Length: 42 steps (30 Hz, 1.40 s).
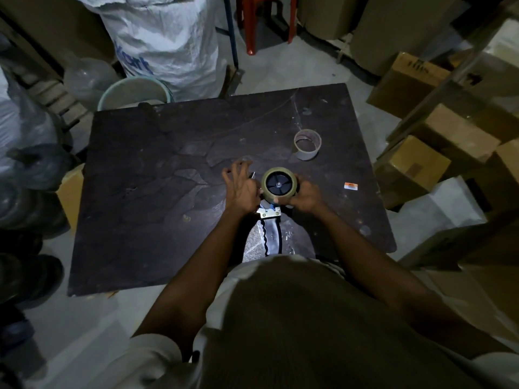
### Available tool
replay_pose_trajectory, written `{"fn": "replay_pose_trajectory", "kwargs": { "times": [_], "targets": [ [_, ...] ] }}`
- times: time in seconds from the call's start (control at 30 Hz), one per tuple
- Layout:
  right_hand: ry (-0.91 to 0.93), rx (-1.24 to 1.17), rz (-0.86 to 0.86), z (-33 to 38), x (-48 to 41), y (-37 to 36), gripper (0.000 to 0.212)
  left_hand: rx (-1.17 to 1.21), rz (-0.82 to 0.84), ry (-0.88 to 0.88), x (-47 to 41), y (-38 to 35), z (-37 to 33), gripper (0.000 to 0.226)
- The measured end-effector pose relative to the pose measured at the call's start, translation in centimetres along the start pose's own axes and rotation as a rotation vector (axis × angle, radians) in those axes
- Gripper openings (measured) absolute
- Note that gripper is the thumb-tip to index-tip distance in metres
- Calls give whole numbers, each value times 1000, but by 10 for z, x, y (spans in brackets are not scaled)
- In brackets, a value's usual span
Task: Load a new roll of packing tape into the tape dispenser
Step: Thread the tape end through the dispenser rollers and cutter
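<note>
A brownish roll of packing tape (290,183) sits on the black spoked hub (278,185) of the tape dispenser. The dispenser's dark wavy handle (271,237) points toward me, with a metal bracket (270,213) just under the roll. My right hand (304,195) cups the roll from the right side. My left hand (241,186) is against the roll's left side, thumb near the tape, the other fingers spread apart above the table. An empty cardboard tape core (307,144) stands on the table farther back on the right.
The dark worn table (157,175) carries a small orange-and-white label (350,186) at the right. Cardboard boxes (421,169) stack along the right. A white woven sack (168,37), a pale bucket (134,92) and a red stool (264,21) stand behind the table; dark bags (31,169) sit left.
</note>
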State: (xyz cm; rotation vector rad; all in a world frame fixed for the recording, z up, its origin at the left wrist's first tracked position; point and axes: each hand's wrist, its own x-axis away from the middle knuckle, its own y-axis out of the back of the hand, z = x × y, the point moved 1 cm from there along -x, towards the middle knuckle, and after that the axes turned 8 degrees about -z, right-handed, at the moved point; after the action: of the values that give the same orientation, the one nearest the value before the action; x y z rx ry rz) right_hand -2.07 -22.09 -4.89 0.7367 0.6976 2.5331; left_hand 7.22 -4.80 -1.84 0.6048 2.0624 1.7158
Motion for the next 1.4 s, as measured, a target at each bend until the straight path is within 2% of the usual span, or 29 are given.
{"fn": "replay_pose_trajectory", "kwargs": {
  "times": [0.07,0.2,0.3,0.4,0.53,0.77,0.87,0.97,1.03,1.13,1.4],
  "targets": [
    [-9,7,-1,-3,-1,-1,86,8,-7,-7,-1,0,-1,13],
    [14,-7,-19,-1,0,1,89,77,-48,10,0,-7,2,14],
    [-12,-47,-1,1,3,2,74,93,-84,23,2,-14,3,22],
    [51,-12,-19,4,7,1,82,139,-165,13,3,-20,6,22],
    [77,9,4,5,9,-1,78,146,-210,-42,4,-26,14,19],
    [39,-10,37,-11,-4,-8,85,75,-183,-108,13,-27,24,40],
    [43,-39,43,-5,-1,-5,86,-29,-80,-93,12,-22,21,34],
    [31,-105,81,0,7,-2,75,-82,24,-70,5,-23,19,43],
    [48,-98,48,-3,6,-5,81,-87,35,-61,1,-25,17,49],
    [73,-71,42,-37,-19,-17,90,-99,-3,-58,0,-27,13,44],
    [48,79,32,-8,2,-5,80,-43,-80,-29,4,-28,10,24]
  ]
}}
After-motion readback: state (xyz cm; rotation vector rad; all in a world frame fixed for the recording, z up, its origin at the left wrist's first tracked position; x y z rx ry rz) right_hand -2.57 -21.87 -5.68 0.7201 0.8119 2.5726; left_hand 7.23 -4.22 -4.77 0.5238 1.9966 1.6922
